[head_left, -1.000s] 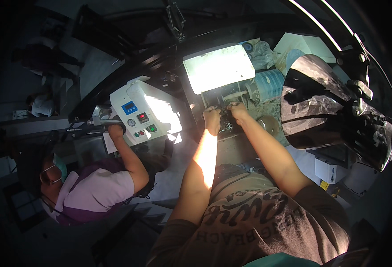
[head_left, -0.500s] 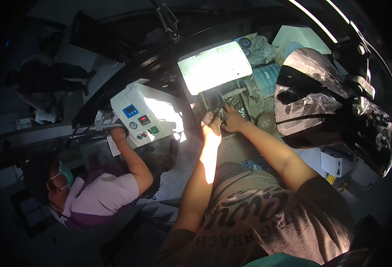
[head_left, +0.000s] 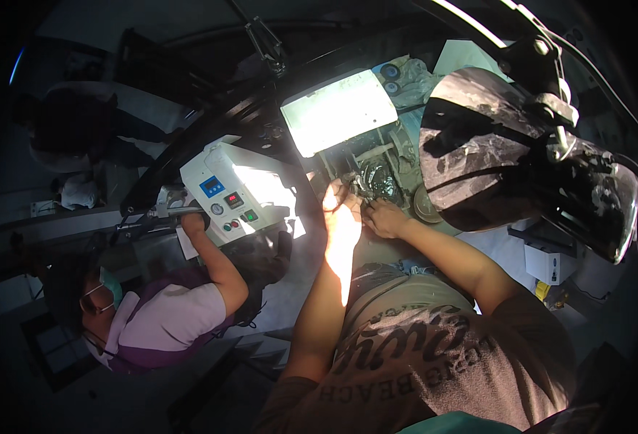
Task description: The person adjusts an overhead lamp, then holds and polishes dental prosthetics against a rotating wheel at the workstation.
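Note:
My left hand (head_left: 342, 211) is in bright sunlight at the near left corner of a grimy machine basin (head_left: 408, 170). Its fingers are curled together, and what they hold is too small to make out. Close beside it is my right hand (head_left: 387, 219), fingers bent and closed toward the left hand; their tips are partly hidden. Just beyond the right hand, a shiny, wet-looking dark round part (head_left: 378, 177) lies in the basin. A white rectangular cover (head_left: 339, 112) stands over the basin's far side.
To the right hangs a large grey, smeared shield (head_left: 478, 152) on a jointed arm. At left, a person in a light and purple top (head_left: 170, 315) reaches to a white control box (head_left: 239, 192). Plastic bags (head_left: 416, 83) lie behind the basin. A round tan dish (head_left: 426, 206) sits at its right.
My right hand has drawn back toward me from over the basin, uncovering the shiny round part, and its spread fingers have closed. My left hand stays nearby. The whole view has shifted slightly.

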Tool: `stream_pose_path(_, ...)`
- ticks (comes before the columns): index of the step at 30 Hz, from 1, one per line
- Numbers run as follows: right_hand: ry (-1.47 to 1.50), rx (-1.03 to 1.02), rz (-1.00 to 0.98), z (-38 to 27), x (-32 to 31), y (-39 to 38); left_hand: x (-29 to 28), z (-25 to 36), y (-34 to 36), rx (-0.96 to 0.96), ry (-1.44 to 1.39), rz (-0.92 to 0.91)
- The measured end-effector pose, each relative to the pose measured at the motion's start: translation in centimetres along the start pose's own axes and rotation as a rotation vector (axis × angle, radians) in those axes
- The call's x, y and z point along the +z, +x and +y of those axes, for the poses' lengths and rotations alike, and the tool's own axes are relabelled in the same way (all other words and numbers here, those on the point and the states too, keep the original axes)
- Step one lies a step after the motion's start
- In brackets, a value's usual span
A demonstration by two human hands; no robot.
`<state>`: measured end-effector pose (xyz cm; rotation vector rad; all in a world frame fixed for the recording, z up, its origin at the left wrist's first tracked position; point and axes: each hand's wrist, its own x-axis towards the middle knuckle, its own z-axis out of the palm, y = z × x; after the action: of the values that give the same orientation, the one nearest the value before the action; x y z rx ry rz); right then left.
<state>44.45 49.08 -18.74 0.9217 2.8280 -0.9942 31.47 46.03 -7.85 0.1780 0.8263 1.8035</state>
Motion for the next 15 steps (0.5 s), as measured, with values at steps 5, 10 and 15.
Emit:
stream_pose_path(5,-0.081,0.024,-0.1,0.0,-1.1,0.5,1.0,0.8,-0.1,0.015,0.052,-0.121)
stream_pose_path(10,0.027,0.134,-0.192,-1.0,-2.9,1.2,1.1,1.1,-0.4,0.036,0.003,-0.09)
stream_pose_path(15,-0.159,0.094,-0.159,1.4,-0.3,1.1,3.0,2.3,-1.2,0.089,0.244,-0.144)
